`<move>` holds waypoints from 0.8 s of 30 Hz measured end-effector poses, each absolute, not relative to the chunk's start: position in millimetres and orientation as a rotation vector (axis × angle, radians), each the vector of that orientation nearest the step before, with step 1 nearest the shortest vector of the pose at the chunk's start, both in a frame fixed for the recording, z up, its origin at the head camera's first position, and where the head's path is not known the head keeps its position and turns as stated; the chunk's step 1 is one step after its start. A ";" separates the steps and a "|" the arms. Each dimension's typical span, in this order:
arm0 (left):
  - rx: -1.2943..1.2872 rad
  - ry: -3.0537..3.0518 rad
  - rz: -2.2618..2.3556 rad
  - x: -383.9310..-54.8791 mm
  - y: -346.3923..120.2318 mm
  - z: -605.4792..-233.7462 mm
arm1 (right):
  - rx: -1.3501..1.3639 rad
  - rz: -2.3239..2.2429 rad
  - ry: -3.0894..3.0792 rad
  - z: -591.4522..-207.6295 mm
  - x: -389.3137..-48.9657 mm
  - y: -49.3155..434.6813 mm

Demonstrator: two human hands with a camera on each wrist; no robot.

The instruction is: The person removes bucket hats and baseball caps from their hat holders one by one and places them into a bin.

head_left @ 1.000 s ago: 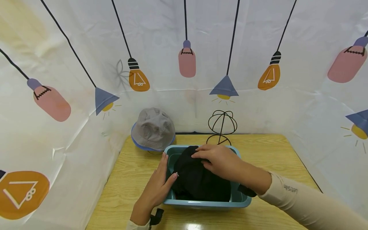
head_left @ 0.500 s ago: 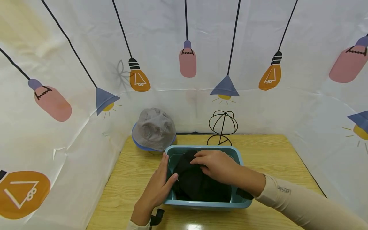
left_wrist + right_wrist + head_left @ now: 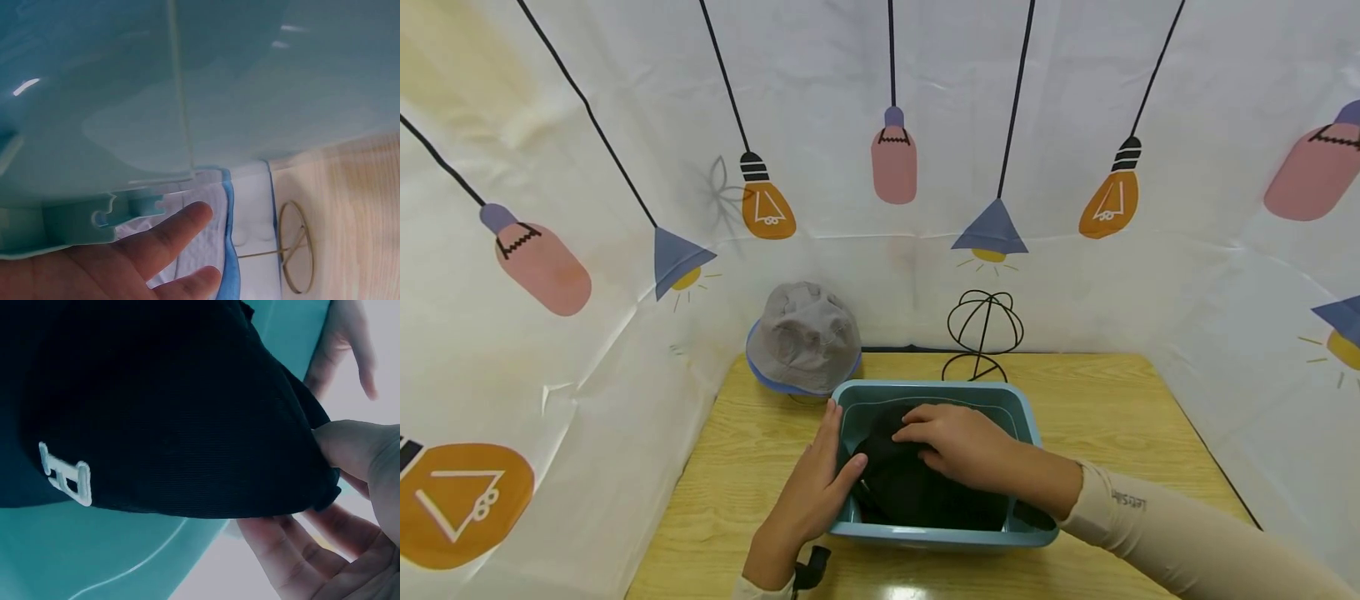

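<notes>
A black cap (image 3: 902, 483) with white embroidered lettering lies in a blue-green plastic basin (image 3: 940, 538). My right hand (image 3: 966, 446) pinches the cap's cloth between thumb and fingers; in the right wrist view the cap (image 3: 169, 425) bunches to a point at that grip. At the basin's left side, my left hand (image 3: 808, 483) rests on the rim with its fingers straight and its thumb reaching inside. The left wrist view shows the basin's outer wall (image 3: 250, 75) close to these fingers. The bottom of the basin is mostly hidden beneath the cap.
Behind the basin to the left, a grey bucket hat (image 3: 805, 337) with a blue edge sits on a stand. A bare black wire hat stand (image 3: 985, 333) is at the back right. All rest on a wooden table (image 3: 1105, 417) before a lamp-printed backdrop (image 3: 850, 275).
My right hand has moved down and slightly left, lowering the top of the black cap deeper into the basin. The left hand stays at the rim.
</notes>
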State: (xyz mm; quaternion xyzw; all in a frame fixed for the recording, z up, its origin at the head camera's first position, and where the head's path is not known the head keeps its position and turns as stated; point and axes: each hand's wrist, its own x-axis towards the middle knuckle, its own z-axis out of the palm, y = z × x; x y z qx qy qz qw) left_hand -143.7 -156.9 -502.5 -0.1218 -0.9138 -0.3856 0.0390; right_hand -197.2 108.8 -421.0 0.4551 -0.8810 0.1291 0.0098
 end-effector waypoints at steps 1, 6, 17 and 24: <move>-0.375 -2.802 -1.181 -143.8 -156.9 -502.4 | 1.427 0.402 -2.755 -421.9 -197.6 108.4; -0.376 -2.806 -1.190 -143.3 -156.9 -501.2 | 1.450 0.390 -2.757 -426.6 -198.9 107.1; -0.384 -2.799 -1.192 -142.9 -156.9 -502.0 | 1.586 0.355 -2.674 -434.2 -202.3 107.0; -0.376 -2.815 -1.195 -143.0 -157.7 -502.3 | 1.728 0.278 -2.647 -437.2 -206.6 110.1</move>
